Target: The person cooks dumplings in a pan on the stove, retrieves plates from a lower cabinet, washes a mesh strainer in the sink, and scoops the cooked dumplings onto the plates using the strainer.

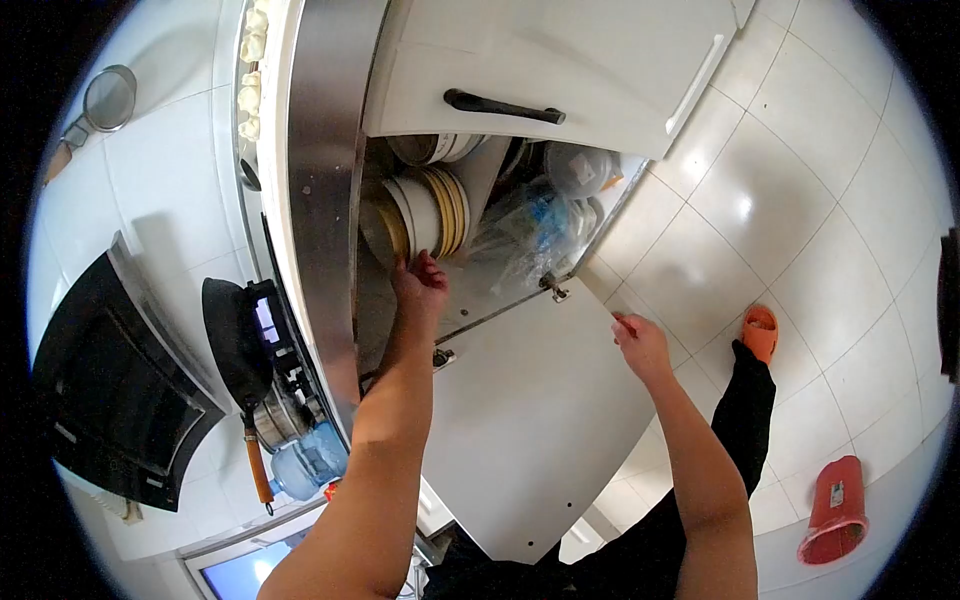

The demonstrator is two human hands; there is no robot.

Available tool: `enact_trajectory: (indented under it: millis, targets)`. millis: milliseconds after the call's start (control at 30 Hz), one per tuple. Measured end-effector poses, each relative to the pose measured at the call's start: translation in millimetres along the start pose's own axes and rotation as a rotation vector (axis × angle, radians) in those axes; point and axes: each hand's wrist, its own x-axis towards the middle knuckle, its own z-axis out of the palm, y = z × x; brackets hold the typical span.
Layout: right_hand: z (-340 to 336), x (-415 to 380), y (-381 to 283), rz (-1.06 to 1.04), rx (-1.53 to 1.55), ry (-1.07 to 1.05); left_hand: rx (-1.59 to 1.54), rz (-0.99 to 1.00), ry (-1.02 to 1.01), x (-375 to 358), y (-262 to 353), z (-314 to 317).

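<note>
My left hand point(424, 282) reaches into the open cabinet, its fingers curled at the near rim of a white plate point(421, 215). Yellow-rimmed plates point(452, 208) stand on edge beside it, and a yellowish dish point(383, 222) is on its other side. Exactly how the fingertips meet the rim is partly hidden. With closed fingers, my right hand point(642, 346) grips the edge of the swung-out white cabinet door point(530, 420).
Clear plastic bags point(525, 230) and plastic containers point(578, 170) lie deeper in the cabinet. A second cabinet door point(560, 60) is beside the opening. On the counter side are a black wok point(235, 340) and a blue water jug point(308, 462). A red bucket point(836, 505) lies on the tiled floor.
</note>
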Motion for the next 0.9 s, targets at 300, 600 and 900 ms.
enact_trajectory:
  millis: [300,600,900]
  targets:
    - [12,8,-25,-0.039,0.002,0.014,-0.045,-0.038,-0.038,5,-7,0]
    - [22,12,-18,-0.023,-0.004,-0.015,0.152,0.080,-0.351,-2,-18,75]
    - [22,16,-16,-0.060,0.001,0.021,0.110,0.116,-0.215,2,-16,126]
